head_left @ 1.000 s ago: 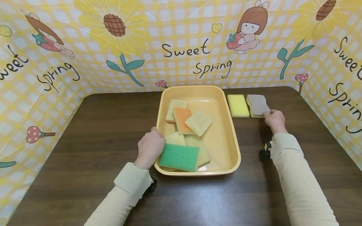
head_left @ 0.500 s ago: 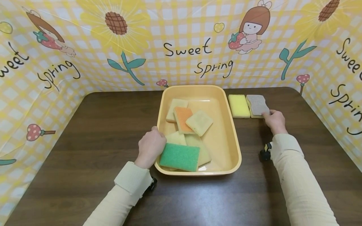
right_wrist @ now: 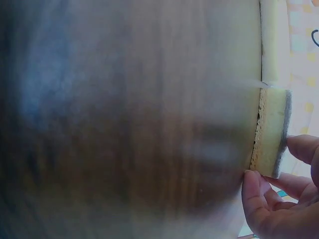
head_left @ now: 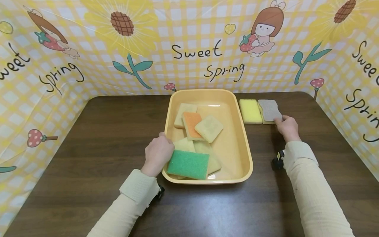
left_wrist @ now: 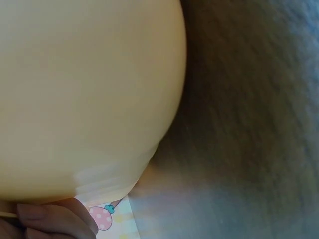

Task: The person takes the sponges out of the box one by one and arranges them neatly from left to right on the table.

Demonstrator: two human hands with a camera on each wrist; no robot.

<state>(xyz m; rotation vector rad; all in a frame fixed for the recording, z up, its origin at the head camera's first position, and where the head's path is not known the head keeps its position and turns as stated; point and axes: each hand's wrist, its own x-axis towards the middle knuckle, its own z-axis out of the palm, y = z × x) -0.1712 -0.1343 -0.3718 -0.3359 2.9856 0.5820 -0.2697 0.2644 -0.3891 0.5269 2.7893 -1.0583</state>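
Note:
My left hand (head_left: 159, 152) grips the left rim of a yellow plastic tub (head_left: 248, 164); in the left wrist view its curled fingers (left_wrist: 60, 219) show at the rim. Inside the tub a green-topped sponge (head_left: 188, 164) lies nearest me, over pale sponges. Farther back are an orange-topped sponge (head_left: 192, 125) and a pale square one (head_left: 209, 128). Right of the tub, my right hand (head_left: 288, 127) holds the near right corner of a grey-topped sponge (head_left: 268, 110). The right wrist view shows thumb and fingers around that sponge's end (right_wrist: 273, 134), which lies flat on the table.
A bright yellow sponge (head_left: 250, 111) lies between the tub and the grey-topped sponge, side by side with it. Everything stands on a dark wooden table (head_left: 112, 131). A yellow checked cloth (head_left: 195, 26) with printed flowers walls off the back and both sides.
The grey-topped sponge has shifted very slightly left, closer against the yellow sponge, with my right hand on it. The left hand and the tub stay put.

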